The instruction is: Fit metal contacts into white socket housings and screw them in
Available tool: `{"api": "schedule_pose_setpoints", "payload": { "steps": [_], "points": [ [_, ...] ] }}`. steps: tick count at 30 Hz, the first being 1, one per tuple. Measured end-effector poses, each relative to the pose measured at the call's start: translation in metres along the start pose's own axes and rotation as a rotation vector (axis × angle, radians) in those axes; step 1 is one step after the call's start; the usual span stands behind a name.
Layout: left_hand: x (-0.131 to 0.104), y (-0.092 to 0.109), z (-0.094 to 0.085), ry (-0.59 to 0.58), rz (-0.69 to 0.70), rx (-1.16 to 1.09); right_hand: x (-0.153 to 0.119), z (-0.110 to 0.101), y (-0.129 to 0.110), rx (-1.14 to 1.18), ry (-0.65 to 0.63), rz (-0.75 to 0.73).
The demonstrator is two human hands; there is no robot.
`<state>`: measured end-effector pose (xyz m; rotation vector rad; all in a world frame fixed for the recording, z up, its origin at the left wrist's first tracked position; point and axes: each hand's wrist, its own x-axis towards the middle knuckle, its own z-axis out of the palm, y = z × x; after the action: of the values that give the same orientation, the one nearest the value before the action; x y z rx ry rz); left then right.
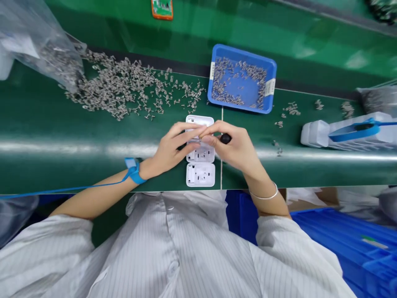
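Left hand (pixel 169 149), fingers outstretched over the upper white, rounded-rectangular plastic housing (pixel 201 119), thumb spread apart toward the middle white plastic housing (pixel 203 156); firm hold or light steadying touch, impossible to tell. Right hand (pixel 234 145), thumb and index fingertip drawn together beside the left fingertips, curled about a black, round-ended handle (pixel 226 138); working tip not discernible.

Location of the housings: directly before the person on the glossy green desk (pixel 77 167), in a column leading away from the near edge, with the lower white plastic housing (pixel 201 181) nearest and uncovered. Beyond, to the right: blue rectangular plastic tray (pixel 240 87) of small silvery metal parts.

Step in hand, by judgement: close fingertip work at the upper or middle housing, exact spot hidden. Next move, by judgement: calls for a steady left hand and careful alignment by the right.

Orientation: moulded interiors facing upward; long axis of each housing left to right, roughly parallel to the desk edge. Blunt handle end toward the right, remaining axis concealed.
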<state>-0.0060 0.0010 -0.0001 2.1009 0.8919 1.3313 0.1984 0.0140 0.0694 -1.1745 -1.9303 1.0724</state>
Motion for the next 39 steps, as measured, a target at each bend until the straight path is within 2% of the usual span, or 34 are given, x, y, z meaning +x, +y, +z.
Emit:
{"api": "schedule_pose_setpoints", "payload": {
  "steps": [3, 6, 8, 11, 14, 19, 23, 29, 32, 36, 39],
  "points": [
    [-0.003, 0.009, 0.002, 0.043, -0.041, -0.157, -0.009, 0.017, -0.008, 0.094, 0.022, 0.084],
    [-0.002, 0.015, -0.001, 0.109, -0.221, -0.299, -0.016, 0.023, -0.012, 0.097, 0.073, 0.143],
    [0.0, 0.014, -0.003, 0.113, -0.343, -0.434, -0.021, 0.025, -0.014, 0.053, 0.094, 0.13],
    [0.006, 0.008, -0.005, 0.013, -0.472, -0.639, -0.027, 0.028, -0.013, -0.104, 0.122, 0.01],
    [0.01, 0.003, -0.007, -0.083, -0.602, -0.709, -0.031, 0.028, -0.01, -0.27, 0.124, -0.127],
    [0.011, 0.007, -0.01, -0.131, -0.741, -0.73, -0.029, 0.018, -0.009, -0.353, 0.082, -0.175],
    [0.01, 0.008, -0.012, -0.153, -0.723, -0.632, -0.026, 0.012, -0.002, -0.393, 0.014, -0.201],
    [0.01, 0.011, -0.013, -0.192, -0.484, -0.263, -0.026, 0.015, 0.011, -0.492, 0.022, -0.148],
    [0.01, 0.013, -0.013, -0.171, -0.396, -0.157, -0.026, 0.021, 0.014, -0.564, 0.036, -0.124],
    [0.01, 0.011, -0.016, -0.134, -0.299, 0.033, -0.021, 0.032, 0.016, -0.622, 0.081, 0.031],
    [0.011, 0.008, -0.018, -0.174, -0.285, 0.236, -0.016, 0.037, 0.017, -0.595, 0.075, 0.151]
  ]
}}
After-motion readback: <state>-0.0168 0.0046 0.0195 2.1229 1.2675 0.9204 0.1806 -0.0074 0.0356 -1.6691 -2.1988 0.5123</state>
